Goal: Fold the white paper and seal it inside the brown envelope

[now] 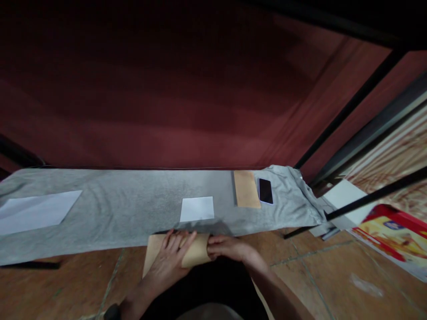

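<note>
Brown paper (196, 251) lies across my lap, its right part curved up in a loose fold. I cannot tell whether it is a sheet or an envelope. My left hand (171, 255) rests over its left part, with the fingers bent across the far edge and the thumb pointing toward the fold. At the right end, my right hand (227, 247) is closed on the paper, with some fingertips hidden at the fold's opening. Just beyond my hands, a small white paper (197, 209) lies on the grey cloth (133, 200).
A flat brown paper piece (247, 189) and a phone (266, 191) lie on the cloth's right side. Larger white paper (36, 211) lies at the left. A red and yellow box (395, 238) stands on the tiled floor at right, near black metal bars (376, 195).
</note>
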### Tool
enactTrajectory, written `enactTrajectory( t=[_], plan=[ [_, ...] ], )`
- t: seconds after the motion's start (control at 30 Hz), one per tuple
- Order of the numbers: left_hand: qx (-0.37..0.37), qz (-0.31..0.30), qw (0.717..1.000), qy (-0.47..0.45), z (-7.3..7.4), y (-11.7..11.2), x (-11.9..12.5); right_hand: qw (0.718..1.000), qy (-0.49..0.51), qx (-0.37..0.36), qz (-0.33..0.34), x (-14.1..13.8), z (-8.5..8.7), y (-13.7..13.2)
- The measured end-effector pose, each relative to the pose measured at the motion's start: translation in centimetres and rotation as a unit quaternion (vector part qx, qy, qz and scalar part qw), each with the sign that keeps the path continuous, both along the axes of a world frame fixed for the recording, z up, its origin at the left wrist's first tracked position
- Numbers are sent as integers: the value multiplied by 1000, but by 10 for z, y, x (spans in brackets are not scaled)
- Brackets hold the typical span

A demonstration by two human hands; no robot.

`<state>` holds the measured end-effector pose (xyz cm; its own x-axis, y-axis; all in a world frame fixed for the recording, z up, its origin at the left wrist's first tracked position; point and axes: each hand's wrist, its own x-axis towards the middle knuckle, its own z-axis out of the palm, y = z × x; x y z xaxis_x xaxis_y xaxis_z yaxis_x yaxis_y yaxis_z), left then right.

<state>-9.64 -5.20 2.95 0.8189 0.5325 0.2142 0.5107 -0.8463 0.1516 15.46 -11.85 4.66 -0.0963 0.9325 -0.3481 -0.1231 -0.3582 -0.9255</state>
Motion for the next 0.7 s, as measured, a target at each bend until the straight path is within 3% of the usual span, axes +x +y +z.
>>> enactTrajectory(
  t=[0.03, 0.1, 0.17, 0.2, 0.27, 0.37, 0.6, 0.7],
  plan=[
    [12, 37, 999, -12, 2, 6, -5, 1000, -8, 6, 8, 6, 3, 10],
    [38, 119, 991, -36, 3, 17, -15, 985, -141, 43, -92, 17, 7, 35],
    [53, 201, 977, -48, 2, 26, -23, 970, -194, 46, -139, 21, 5, 61],
    [55, 236, 969, -50, 0, 29, -26, 958, -230, 44, -163, 19, 2, 73],
    [55, 286, 955, -53, -2, 32, -30, 908, -360, 32, -214, 10, -7, 92],
    [60, 302, 950, -54, -4, 28, -34, 860, -448, 8, -243, -11, -22, 107],
    [61, 293, 952, -56, -13, 23, -42, 833, -511, -38, -209, -23, -30, 112],
    [54, 304, 949, -59, -21, 27, -43, 835, -514, -17, -196, -22, -31, 110]
  ],
)
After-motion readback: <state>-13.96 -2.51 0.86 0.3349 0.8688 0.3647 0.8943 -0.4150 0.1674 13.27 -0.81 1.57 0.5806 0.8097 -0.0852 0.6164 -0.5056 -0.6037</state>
